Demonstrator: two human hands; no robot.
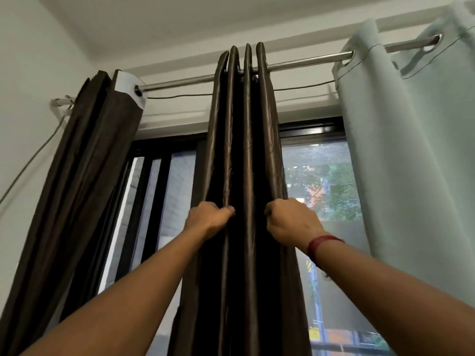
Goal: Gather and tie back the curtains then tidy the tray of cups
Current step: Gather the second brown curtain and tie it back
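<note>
Nearest my view, the left forearm (115, 304) comes up from 7 o'clock and the right forearm (398, 299) from 5 o'clock. At 9 o'clock I see a bunched dark brown fabric curtain (84, 176) hanging from the silver metal rod (303, 61). Just left of centre, the left hand (209, 219) has its fingers curled round the left-side folds of the glossy dark brown satin curtain (246, 150). That curtain hangs gathered in tight pleats from 12 o'clock down to 6 o'clock, in front of the black-framed window (308, 129). Just right of centre, the right hand (291, 222) grips the right-side folds, fingers tucked into the cloth. I see a dark red band (321, 245) on that wrist. At 3 o'clock hangs a pale green eyelet curtain (411, 150), apart from the satin one.
</note>
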